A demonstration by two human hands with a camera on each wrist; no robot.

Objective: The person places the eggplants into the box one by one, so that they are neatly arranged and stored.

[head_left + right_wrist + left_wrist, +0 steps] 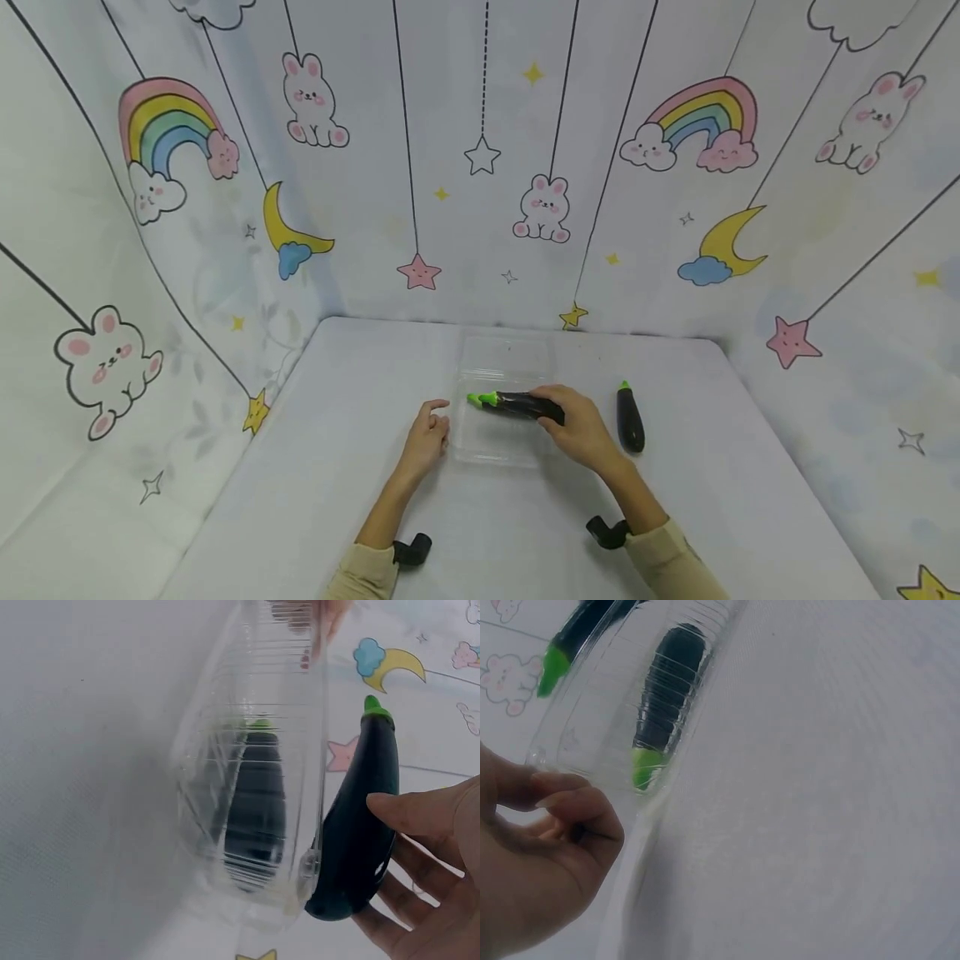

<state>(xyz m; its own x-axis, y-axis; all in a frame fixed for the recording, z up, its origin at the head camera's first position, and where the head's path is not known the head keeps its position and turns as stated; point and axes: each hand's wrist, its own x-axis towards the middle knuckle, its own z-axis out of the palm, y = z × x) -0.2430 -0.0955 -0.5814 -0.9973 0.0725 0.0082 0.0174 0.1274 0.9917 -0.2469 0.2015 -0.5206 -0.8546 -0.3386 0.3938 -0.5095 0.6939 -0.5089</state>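
Note:
A clear plastic box (495,448) lies on the white table, its lid (506,354) folded open at the back. Inside it rests a dark eggplant (667,694) with a green cap, also visible through the ribbed wall in the right wrist view. My right hand (579,427) grips a second eggplant (364,810) between thumb and fingers, above the box, its green cap pointing left. At the box's left side, my left hand (426,440) pinches the rim with bent thumb and index finger (592,810). To the right lies a third eggplant (631,421).
The white tabletop (352,367) reaches out around the box. Behind and beside it hang white cloths (360,167) printed with rabbits, rainbows, moons and stars. A black wrist device (412,550) sits at the left sleeve, another black device (607,533) at the right.

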